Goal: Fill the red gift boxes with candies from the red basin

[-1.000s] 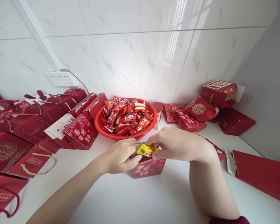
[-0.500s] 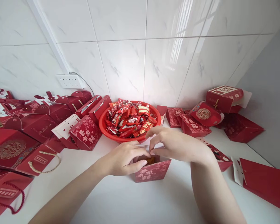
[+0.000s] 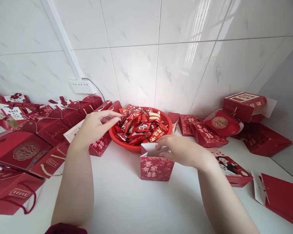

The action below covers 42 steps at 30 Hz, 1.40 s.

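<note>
A small red paper candy box (image 3: 157, 168) with white characters stands upright on the white table, its top unfolded. My right hand (image 3: 179, 149) reaches over the box's right side, fingers and thumb closed at the back rim of its opening. What lies inside the box is hidden from this angle. My left hand (image 3: 94, 126) is at the left edge of a red plastic basket (image 3: 122, 145), thumb and fingers apart, fingertips close to the candies. Wrapped candies (image 3: 139, 125), mostly red with some gold, are heaped in the basket.
Rows of red gift boxes (image 3: 26, 151) with rope handles crowd the left. More red boxes (image 3: 210, 133) lie at the right, one stacked by the grey wall. An open red box (image 3: 280, 195) lies near the right edge. A power strip (image 3: 82, 86) is against the tiled wall.
My left hand has left the box opening and moved left and up to the basket's edge. My right hand stays at the box, which now stands more upright. The view has shifted slightly.
</note>
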Available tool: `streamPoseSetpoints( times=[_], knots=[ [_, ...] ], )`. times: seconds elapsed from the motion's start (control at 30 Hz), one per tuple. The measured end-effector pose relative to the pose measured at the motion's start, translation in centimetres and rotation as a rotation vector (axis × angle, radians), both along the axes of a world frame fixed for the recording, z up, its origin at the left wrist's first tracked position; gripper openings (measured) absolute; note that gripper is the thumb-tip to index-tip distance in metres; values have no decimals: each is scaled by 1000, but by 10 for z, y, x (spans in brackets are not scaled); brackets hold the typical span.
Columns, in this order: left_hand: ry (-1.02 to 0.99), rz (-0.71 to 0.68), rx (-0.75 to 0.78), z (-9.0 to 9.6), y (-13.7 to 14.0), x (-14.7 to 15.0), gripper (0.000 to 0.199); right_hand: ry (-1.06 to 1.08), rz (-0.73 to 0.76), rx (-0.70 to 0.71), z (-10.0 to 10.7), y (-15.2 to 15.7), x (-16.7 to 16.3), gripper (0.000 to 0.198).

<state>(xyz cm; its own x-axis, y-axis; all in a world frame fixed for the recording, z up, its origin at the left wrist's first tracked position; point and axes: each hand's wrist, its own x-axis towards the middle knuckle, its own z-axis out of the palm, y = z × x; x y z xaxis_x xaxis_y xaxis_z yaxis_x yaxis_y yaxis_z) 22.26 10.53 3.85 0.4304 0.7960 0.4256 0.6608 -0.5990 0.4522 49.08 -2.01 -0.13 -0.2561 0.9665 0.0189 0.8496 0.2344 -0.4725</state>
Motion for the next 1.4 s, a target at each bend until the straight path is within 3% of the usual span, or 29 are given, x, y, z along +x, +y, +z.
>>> streamPoseSetpoints(
  times=[0.1,0.2,0.3,0.43,0.57,0.77,1.0,1.4],
  knots=[
    [86,133,-69,-22,43,2,29,55,10,38,5,-2,-1,23],
    [173,117,-141,-48,73,9,24,74,15,84,10,-7,-1,22],
    [244,89,-193,-60,84,11,26,75,-7,78,13,-9,2,20],
    [303,121,-191,-53,78,1,35,63,-34,81,12,-10,7,20],
    [399,158,-239,-44,68,-7,17,58,-56,90,12,-11,12,19],
    [510,83,-349,-51,65,12,23,49,-65,73,16,-15,12,19],
    [513,67,-283,-40,56,14,22,42,-66,88,13,-14,13,20],
    [417,175,-135,-9,25,1,21,29,-74,84,13,-13,14,19]
  ],
)
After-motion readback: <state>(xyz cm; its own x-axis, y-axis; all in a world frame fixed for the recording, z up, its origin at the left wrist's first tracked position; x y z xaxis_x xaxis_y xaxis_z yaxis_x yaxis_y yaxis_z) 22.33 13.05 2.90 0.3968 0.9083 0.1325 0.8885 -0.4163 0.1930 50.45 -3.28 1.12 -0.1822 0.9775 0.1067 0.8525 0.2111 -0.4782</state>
